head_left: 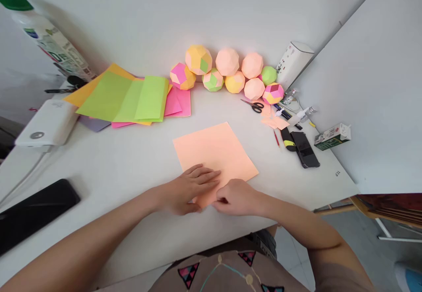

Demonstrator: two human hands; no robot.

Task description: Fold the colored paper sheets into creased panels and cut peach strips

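Right now, in the head view, a peach sheet of paper (pixel 217 149) is lying on the white table (pixel 132 156) in front of the person, with one corner pointing toward the near edge. The left hand (pixel 191 187) is resting flat on the near left part of the sheet, its fingers stretching out over the paper and its palm facing down, and it is gripping nothing. The right hand (pixel 239 197) is sitting just beside it at the sheet's near right edge, its fingers curling into a loose fist; whether they are pinching the paper, I cannot tell. Beyond the sheet, a cluster of many-sided paper balls (pixel 227 62) is standing by the wall, some of them sitting on top of others. To the left of the balls, a fan of coloured paper (pixel 154 99) is spreading out, green lying uppermost. Farther left, a tall bottle (pixel 52 41) with a green cap is standing behind a white box (pixel 49 123), and a black object (pixel 36 213) is lying nearer the person. Over on the right, scissors (pixel 257 106) are lying near some peach scraps (pixel 275 121), while a phone (pixel 305 149) is lying near a small carton (pixel 332 137)
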